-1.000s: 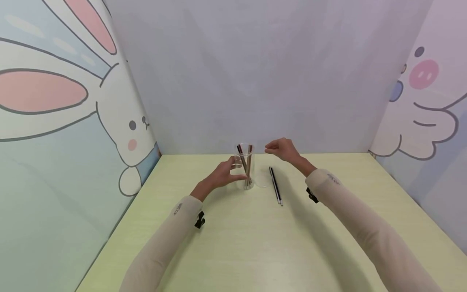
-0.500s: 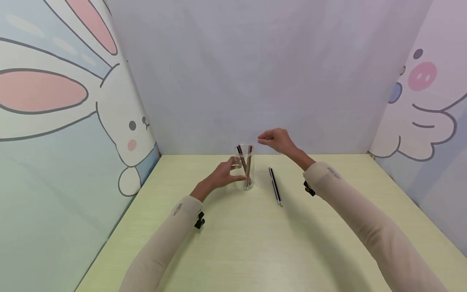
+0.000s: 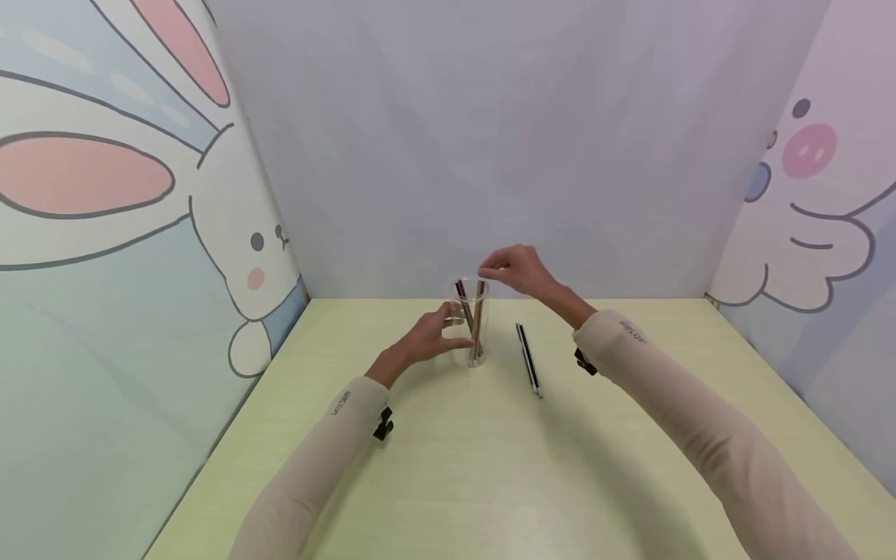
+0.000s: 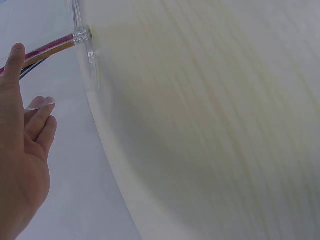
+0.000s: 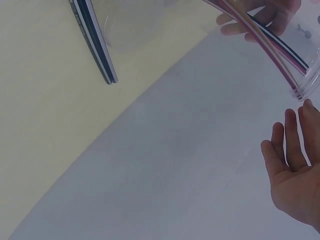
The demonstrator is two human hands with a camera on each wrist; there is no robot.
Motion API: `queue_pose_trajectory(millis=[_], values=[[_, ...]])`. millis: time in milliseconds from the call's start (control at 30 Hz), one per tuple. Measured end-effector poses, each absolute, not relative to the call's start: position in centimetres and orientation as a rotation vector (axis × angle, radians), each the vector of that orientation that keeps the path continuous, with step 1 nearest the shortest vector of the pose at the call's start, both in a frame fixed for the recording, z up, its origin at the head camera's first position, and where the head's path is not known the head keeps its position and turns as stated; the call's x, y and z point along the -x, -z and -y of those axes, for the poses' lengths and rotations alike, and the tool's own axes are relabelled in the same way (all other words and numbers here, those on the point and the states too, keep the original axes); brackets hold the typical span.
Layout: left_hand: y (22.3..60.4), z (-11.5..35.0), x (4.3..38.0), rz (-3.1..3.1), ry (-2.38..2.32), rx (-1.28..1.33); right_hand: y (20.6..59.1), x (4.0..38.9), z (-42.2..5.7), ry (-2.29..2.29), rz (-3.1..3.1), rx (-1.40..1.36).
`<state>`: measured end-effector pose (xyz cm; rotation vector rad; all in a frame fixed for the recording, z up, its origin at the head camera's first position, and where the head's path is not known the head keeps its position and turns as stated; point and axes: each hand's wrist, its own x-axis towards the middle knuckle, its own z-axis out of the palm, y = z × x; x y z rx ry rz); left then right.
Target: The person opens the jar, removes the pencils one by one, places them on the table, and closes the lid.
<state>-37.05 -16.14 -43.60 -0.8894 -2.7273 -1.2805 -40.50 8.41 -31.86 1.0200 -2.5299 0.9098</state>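
A clear cup [image 3: 460, 309] stands upright near the back of the table, with several pencils [image 3: 478, 319] leaning inside it. My left hand [image 3: 427, 336] holds the cup from its left side, thumb in front and fingers behind. In the left wrist view that hand [image 4: 25, 150] shows beside the pencils. Just over the cup's rim, on its right, is my right hand [image 3: 521, 271], fingertips close to the pencil tops. The right wrist view shows this hand [image 5: 295, 170] with its fingers fairly straight; whether a fingertip touches a pencil cannot be told.
Two dark pencils [image 3: 530, 360] lie side by side on the pale yellow table [image 3: 448, 467], right of the cup. A grey wall [image 3: 490, 155] rises right behind the cup. Side walls with cartoon animals [image 3: 231, 202] bound the table left and right.
My right hand has moved up and left, from beside the cup to above its rim. My left hand and the cup stay in place, as do the two lying pencils.
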Motion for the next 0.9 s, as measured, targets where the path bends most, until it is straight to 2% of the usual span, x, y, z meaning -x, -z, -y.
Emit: queue_pose_trajectory(millis=[900], values=[[43.61,15.89,37.23,2.736,1.249,0.888,32.12,40.76,-7.78,-0.839,2.575,-1.124]])
